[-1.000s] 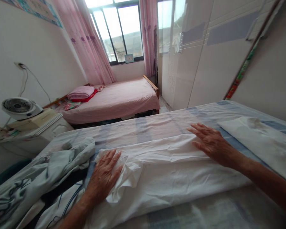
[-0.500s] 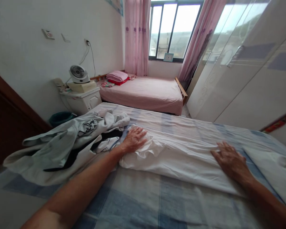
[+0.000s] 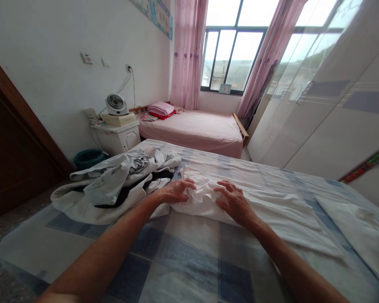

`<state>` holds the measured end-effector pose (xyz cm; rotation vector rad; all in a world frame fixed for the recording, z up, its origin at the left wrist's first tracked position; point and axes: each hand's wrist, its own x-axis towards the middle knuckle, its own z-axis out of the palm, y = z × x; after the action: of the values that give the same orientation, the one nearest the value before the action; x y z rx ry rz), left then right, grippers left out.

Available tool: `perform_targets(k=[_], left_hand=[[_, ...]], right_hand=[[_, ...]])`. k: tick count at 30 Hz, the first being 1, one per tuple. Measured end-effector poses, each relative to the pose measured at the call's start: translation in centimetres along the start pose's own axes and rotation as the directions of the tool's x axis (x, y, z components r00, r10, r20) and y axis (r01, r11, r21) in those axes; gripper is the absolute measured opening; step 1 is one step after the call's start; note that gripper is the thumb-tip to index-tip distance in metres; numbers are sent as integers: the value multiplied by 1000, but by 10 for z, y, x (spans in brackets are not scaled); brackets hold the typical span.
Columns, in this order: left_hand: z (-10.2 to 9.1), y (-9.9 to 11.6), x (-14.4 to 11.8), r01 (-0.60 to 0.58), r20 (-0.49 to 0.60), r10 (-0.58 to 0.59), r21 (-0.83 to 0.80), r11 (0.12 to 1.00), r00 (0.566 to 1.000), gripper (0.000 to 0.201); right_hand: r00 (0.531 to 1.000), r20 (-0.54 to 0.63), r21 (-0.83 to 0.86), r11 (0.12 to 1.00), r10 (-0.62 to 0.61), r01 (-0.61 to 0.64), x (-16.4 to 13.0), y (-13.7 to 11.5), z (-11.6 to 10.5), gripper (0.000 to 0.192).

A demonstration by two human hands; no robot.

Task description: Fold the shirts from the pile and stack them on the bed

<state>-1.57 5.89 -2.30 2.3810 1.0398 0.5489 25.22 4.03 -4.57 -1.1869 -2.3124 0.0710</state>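
Over on the left, a heap of rumpled clothes (image 3: 113, 189) lies on the checked bed (image 3: 183, 261), just beside the white sheet (image 3: 265, 206). The left hand (image 3: 175, 191) rests on the sheet's bunched end, fingers curled loosely on the cloth. Close beside it, the right hand (image 3: 233, 202) presses down, fingers spread.

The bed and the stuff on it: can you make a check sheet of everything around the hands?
Surface: bed with blue checked sheet.
Job's things: white cloth, long, lying flat.
Clutter: pile of clothes left; folded white piece right.
Hands: left hand and right hand rest on the cloth's left end; whether they pinch it is unclear.
Cables: cord from a wall socket, near the fan.
Surroundings: pink bed, wardrobe, window.
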Motion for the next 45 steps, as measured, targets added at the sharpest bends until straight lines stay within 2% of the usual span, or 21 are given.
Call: perform_targets(k=[4, 6, 9, 13, 17, 18, 20, 22, 26, 29, 30, 32, 35, 38, 41, 43, 45], left_hand=[[14, -9, 3, -8, -92, 4, -38, 999, 996, 26], [14, -12, 4, -14, -103, 5, -86, 996, 995, 18], [10, -14, 3, -8, -97, -6, -147, 989, 995, 15], [10, -12, 2, -4, -73, -6, -137, 991, 997, 22], [14, -9, 2, -37, -91, 29, -77, 996, 995, 30], [14, -8, 2, -48, -95, 42, -67, 997, 995, 30], [15, -7, 1, -58, -96, 53, -50, 997, 994, 29], [15, -4, 1, -34, -93, 30, -40, 999, 995, 22], [19, 2, 1, 73, -157, -77, -29, 997, 985, 18], [23, 1, 3, 93, -235, -94, -12, 996, 967, 7], [24, 1, 4, 94, -271, -93, -8, 996, 958, 3], [24, 0, 5, 81, -343, -81, -14, 997, 936, 8], [21, 3, 5, 23, -373, -41, -52, 998, 927, 8], [19, 6, 5, 53, -375, -82, -87, 995, 923, 11], [19, 4, 5, 87, -396, -109, -74, 993, 912, 17], [18, 2, 4, 77, -357, -100, -78, 994, 929, 19], [16, 0, 3, 76, -274, -101, -102, 992, 956, 21]], right_hand=[[988, -105, 115, 988, 115, -103, 2, 2, 8, 10], [978, -141, 210, 970, 154, -122, -1, 3, 5, 10], [982, -144, 286, 955, 126, -81, -7, 4, -3, 12], [987, -114, 199, 976, 117, -92, -13, -2, -6, 8], [986, -79, -19, 989, 148, -150, -8, -9, 4, 32], [985, -77, -63, 985, 157, -162, -6, -10, 7, 32], [981, -84, -117, 976, 174, -183, -1, -11, 12, 20], [980, -98, -135, 973, 176, -188, 1, -10, 14, 10], [964, -185, -84, 974, 191, -209, -3, -2, 7, 9], [956, -227, 12, 982, 184, -186, -10, 4, -2, 11], [960, -223, 39, 986, 168, -163, -11, 5, -5, 12], [975, -186, 73, 991, 121, -109, -13, 7, -8, 13], [997, -75, 105, 994, 17, -9, -13, 9, -10, 18], [999, 15, 102, 994, -50, 48, -15, 10, -8, 35], [999, 39, 45, 999, -32, 30, -15, 13, -4, 60], [1000, 24, 19, 1000, -13, 13, -14, 14, -1, 53], [1000, 3, 10, 1000, -11, 11, -12, 16, 0, 29]])
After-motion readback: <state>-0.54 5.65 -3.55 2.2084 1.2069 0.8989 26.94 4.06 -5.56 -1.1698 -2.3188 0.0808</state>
